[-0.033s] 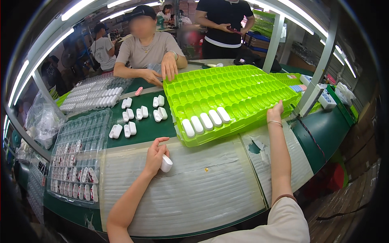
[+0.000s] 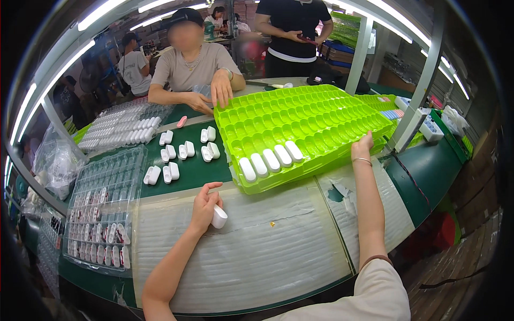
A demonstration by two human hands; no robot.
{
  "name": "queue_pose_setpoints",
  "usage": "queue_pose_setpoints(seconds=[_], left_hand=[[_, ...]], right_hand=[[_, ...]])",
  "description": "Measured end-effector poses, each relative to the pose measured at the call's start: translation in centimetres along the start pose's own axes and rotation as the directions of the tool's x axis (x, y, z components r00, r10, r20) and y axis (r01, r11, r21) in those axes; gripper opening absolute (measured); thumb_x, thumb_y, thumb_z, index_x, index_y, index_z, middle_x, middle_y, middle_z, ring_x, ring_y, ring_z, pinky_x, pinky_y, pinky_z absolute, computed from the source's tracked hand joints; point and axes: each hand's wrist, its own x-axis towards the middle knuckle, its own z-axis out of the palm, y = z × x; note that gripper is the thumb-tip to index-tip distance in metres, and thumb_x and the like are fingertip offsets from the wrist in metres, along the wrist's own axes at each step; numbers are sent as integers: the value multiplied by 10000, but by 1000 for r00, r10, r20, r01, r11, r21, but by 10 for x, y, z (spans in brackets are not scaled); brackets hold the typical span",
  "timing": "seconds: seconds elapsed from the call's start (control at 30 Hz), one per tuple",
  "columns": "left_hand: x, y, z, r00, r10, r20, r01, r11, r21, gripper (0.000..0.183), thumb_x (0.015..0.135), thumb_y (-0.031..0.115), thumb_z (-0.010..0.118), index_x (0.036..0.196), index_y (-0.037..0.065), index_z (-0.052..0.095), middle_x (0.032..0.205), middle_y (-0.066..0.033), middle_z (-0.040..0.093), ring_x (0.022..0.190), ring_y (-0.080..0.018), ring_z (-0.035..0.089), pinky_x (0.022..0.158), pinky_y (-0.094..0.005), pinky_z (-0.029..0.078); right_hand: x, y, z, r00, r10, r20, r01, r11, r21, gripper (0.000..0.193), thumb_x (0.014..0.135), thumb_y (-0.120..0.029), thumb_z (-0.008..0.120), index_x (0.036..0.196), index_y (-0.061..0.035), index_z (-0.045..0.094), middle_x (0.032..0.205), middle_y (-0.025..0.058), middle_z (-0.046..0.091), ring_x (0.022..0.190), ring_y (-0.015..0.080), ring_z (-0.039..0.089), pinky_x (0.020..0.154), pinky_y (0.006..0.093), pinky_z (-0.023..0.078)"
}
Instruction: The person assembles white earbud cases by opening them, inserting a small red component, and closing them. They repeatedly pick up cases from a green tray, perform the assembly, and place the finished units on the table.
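Note:
My left hand [image 2: 203, 209] is over the plastic-covered bench in front of me, closed around a white earbud charging case [image 2: 219, 217] with its index finger stretched out. My right hand [image 2: 362, 145] grips the near right edge of a bright green moulded tray [image 2: 300, 125], which seems to lie on another green tray. Several white cases [image 2: 271, 160] fill a few hollows at the tray's near left corner. Left of it, several more white cases [image 2: 186, 150], some with lids raised, stand on the green bench top.
A clear blister tray [image 2: 101, 214] with white parts lies at the left, and another clear tray [image 2: 115, 125] of white cases behind it. Across the bench a co-worker's hand [image 2: 220, 88] touches the green tray's far left corner. A metal post [image 2: 423, 85] rises at the right.

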Motion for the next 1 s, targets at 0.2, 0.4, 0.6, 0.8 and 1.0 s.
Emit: queue_pose_setpoints(seconds=[0.2,0.4,0.6,0.8,1.0], left_hand=[[-1,0,2,1000,28,-10,-28,1000,3,256,905,103,435,1144,31,489,592,-14,510,519,-56,427,496,-210,334],[-2,4,1,1000,14,-14,-14,1000,21,251,910,107,429,1141,31,492,591,-16,512,515,-57,428,497,-213,337],[-2,2,1,1000,26,-5,-26,1000,7,249,914,110,426,1140,29,491,591,-16,509,520,-60,435,497,-207,338],[-2,0,1,999,31,-20,-31,999,12,256,918,122,429,1149,30,488,603,-18,509,540,-64,442,510,-211,347],[0,-2,1,999,41,-14,-40,999,33,260,921,132,431,1153,27,487,599,-16,502,544,-65,443,520,-211,350]], right_hand=[[-1,-3,1,997,-33,-68,31,999,-28,424,908,-243,499,1096,138,487,1114,185,560,915,264,590,761,374,505],[-10,-4,-1,995,-61,-82,50,991,-123,429,915,-247,504,1101,138,477,1133,194,550,921,267,588,764,370,503],[-7,-6,-2,996,-50,-71,45,996,-74,448,914,-252,505,1120,143,459,1155,202,536,943,272,582,771,370,499],[-16,-3,3,991,-80,-106,71,993,-92,475,908,-249,508,1168,138,419,1203,221,495,987,286,559,802,370,483],[-23,-12,3,981,-37,-192,25,998,-65,463,914,-251,501,1161,135,444,1204,204,508,975,264,560,818,353,469]])
